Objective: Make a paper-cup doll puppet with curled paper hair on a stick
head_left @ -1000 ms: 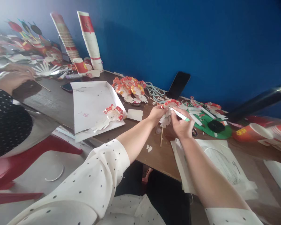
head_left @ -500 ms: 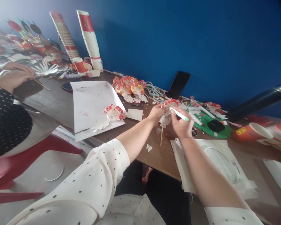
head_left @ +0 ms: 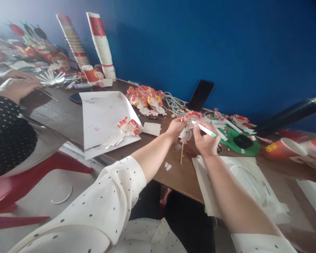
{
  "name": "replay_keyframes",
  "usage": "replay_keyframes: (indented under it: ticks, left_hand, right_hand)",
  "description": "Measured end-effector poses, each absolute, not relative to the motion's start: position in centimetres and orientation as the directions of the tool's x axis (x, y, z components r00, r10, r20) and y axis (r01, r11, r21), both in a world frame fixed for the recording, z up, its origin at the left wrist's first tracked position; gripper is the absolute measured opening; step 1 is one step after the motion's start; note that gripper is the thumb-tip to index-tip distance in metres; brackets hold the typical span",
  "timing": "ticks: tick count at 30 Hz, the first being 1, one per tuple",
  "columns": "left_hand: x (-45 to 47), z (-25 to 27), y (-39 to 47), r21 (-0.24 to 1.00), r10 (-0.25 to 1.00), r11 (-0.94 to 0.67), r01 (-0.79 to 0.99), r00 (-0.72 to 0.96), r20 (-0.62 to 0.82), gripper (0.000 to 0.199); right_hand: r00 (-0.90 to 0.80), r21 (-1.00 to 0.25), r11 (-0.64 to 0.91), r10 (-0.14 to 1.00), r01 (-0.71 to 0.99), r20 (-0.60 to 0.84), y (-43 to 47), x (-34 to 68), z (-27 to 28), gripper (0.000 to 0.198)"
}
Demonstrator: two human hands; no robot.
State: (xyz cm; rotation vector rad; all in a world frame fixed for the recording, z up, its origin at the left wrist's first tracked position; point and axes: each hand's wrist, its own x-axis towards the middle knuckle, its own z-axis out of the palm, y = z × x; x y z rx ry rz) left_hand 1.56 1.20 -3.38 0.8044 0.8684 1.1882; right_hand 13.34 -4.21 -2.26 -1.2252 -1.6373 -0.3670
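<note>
In my left hand [head_left: 177, 127] is the edge of a paper puppet [head_left: 185, 133] with a red-and-white curled fringe on top and a wooden stick below. My right hand [head_left: 206, 140] is closed around a white marker with a green end [head_left: 205, 130]; its tip meets or hovers just over the puppet's pale round face, I cannot tell which. A similar paper figure with a drawn face [head_left: 127, 129] lies on the white box lid [head_left: 97, 116] to the left. Behind it, several finished-looking figures [head_left: 144, 96] are heaped together.
A dark phone [head_left: 201, 95] leans against the blue wall. Green card [head_left: 249, 147] with paper scraps lies to the right, near orange paper cups [head_left: 285, 148]. Papers [head_left: 247, 186] hang near the front edge. At far left, another person's hands [head_left: 18, 84] hold a thin stick.
My right hand and the marker have shifted slightly right and down over the puppet. My left hand and the puppet stay put. The other person's hands moved a little to the right.
</note>
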Motion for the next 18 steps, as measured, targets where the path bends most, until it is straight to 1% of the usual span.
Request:
replay_keyframes:
  ticks: [5,18]
  left_hand:
    - [1.59,-3.35,1.27,0.893,0.979,0.190,-0.408,0.145,-0.142,0.009]
    - [1.56,-2.90,0.86,0.896,0.981,0.184,-0.405,0.138,-0.139,0.008]
  right_hand:
    - [0.068,-0.333,0.405,0.545,0.852,0.835,-4.16,13.58,-2.40,0.019]
    - [0.049,-0.349,0.412,0.586,0.842,0.809,-4.01,13.47,-2.55,0.022]
